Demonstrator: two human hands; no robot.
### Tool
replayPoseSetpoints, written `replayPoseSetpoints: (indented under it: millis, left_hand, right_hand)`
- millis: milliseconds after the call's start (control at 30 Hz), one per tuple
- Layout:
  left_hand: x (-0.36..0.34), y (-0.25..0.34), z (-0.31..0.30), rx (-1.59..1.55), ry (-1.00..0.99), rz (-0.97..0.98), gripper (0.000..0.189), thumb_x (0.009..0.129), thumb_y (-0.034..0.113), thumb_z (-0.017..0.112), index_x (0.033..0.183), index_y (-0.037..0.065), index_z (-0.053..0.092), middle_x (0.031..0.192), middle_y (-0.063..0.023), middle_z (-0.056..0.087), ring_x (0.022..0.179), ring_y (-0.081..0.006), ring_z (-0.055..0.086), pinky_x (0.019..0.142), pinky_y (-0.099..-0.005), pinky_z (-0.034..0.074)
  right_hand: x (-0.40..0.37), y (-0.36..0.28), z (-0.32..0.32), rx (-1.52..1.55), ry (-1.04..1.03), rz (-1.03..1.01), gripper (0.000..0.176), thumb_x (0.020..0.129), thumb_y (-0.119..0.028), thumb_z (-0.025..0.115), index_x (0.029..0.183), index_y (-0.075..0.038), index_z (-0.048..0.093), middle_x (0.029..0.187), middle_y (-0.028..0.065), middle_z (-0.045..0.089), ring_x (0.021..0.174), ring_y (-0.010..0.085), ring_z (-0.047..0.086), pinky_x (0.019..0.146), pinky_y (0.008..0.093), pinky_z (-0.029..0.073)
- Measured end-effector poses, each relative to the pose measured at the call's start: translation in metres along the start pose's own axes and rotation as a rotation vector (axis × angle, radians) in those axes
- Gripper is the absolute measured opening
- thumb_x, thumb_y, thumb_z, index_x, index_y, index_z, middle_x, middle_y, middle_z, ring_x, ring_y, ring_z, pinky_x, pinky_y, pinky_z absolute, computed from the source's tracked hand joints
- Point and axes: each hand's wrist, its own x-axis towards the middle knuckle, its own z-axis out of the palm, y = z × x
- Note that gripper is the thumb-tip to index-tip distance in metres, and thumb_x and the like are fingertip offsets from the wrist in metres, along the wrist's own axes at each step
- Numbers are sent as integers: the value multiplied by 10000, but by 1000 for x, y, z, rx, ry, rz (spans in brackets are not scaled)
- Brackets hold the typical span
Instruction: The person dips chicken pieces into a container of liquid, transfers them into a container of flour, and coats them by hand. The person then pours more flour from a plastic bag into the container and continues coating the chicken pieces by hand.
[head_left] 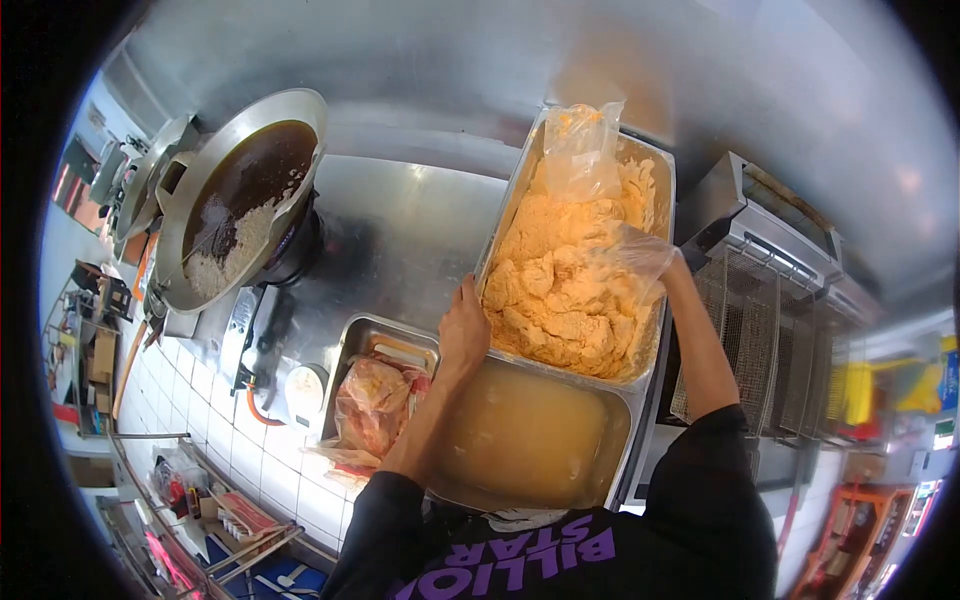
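A deep metal tray [668, 190] holds orange breading flour [560, 225] with lumpy coated pieces [540, 300] in its nearer half. My left hand [465, 330] is bare and grips the tray's left rim near its front corner. Inside the tray, at the right side, my right hand [645, 258] wears a clear plastic glove and touches the flour; its fingers are blurred and partly covered. A clear plastic bag [583, 150] with some orange powder lies on the flour at the far end.
Cloudy yellowish liquid [530, 425] fills a metal pan nearest my body. Left of it, another pan [350, 340] contains bagged raw meat [372, 395]. A large wok [300, 105] of dark oil stands on a burner at left. Fryer baskets [735, 320] are at right.
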Motion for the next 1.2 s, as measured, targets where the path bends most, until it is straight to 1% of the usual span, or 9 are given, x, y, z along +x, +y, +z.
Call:
replayPoseSetpoints:
  millis: [233, 300, 400, 433, 567, 900, 1000, 1067, 1200]
  left_hand:
    - [1, -5, 1, -22, 31, 56, 462, 804, 30, 448, 1257, 11, 359, 1128, -253, 512, 841, -461, 576, 739, -525, 463]
    - [2, -9, 6, -26, 28, 60, 474, 796, 36, 458, 1259, 10, 355, 1129, -252, 511, 842, -463, 575, 741, -525, 463]
    - [-1, 1, -6, -25, -21, 18, 483, 788, 32, 462, 1259, 14, 357, 1124, -249, 515, 844, -459, 576, 738, -523, 466]
    - [-1, 0, -3, -23, -27, 28, 483, 788, 32, 462, 1259, 14, 357, 1124, -249, 515, 844, -459, 576, 738, -523, 466]
    - [-3, -7, 3, -5, 28, 66, 490, 786, 22, 465, 1264, 19, 360, 1106, -250, 524, 845, -453, 580, 731, -520, 470]
    - [-2, -2, 2, -2, 41, 42, 473, 793, 5, 473, 1255, 9, 369, 1101, -240, 525, 816, -450, 585, 711, -512, 476]
    - [-3, -1, 2, -5, 57, 51, 471, 796, 1, 462, 1257, 11, 369, 1091, -234, 527, 785, -452, 589, 690, -514, 483]
    - [-3, 0, 0, 16, 52, 33, 470, 795, -3, 459, 1256, 10, 371, 1086, -233, 528, 773, -449, 592, 680, -512, 487]
    - [0, -1, 5, 33, 38, 6, 469, 789, -15, 451, 1251, 11, 377, 1068, -231, 531, 746, -439, 600, 660, -508, 499]
  right_hand:
    - [45, -35, 73, 95, -193, -396, 466, 831, -422, 559, 1008, 9, 579, 940, 191, 608, 875, 262, 585, 802, 357, 453]
    - [63, -43, 85, -269, -305, 100, 485, 843, -435, 533, 1031, 11, 561, 912, 173, 600, 840, 243, 575, 783, 351, 458]
    - [71, -85, 86, -519, -487, 163, 454, 795, -403, 533, 1098, -70, 587, 1110, 147, 600, 967, 274, 587, 805, 365, 485]
    - [103, -3, 152, -390, -228, 149, 387, 809, -367, 492, 1069, -112, 623, 1036, 100, 647, 952, 233, 608, 804, 383, 483]
    - [95, -12, 148, -627, -289, -61, 380, 798, -331, 501, 1090, -123, 627, 1078, 86, 637, 990, 238, 597, 764, 401, 500]
    - [39, -59, 50, -538, -487, 471, 248, 815, -201, 501, 890, -13, 645, 1020, 130, 620, 846, 248, 579, 706, 420, 464]
    - [70, 24, 39, -510, -494, 213, 214, 832, -179, 496, 843, -23, 642, 919, 157, 606, 786, 246, 567, 705, 408, 457]
    - [89, 53, 50, -1017, -480, 46, 193, 828, -144, 495, 834, -21, 643, 865, 137, 608, 775, 248, 555, 731, 380, 447]
    - [135, 87, 96, -878, -357, -73, 247, 826, -173, 498, 979, -3, 590, 943, 140, 615, 801, 257, 554, 735, 373, 455]
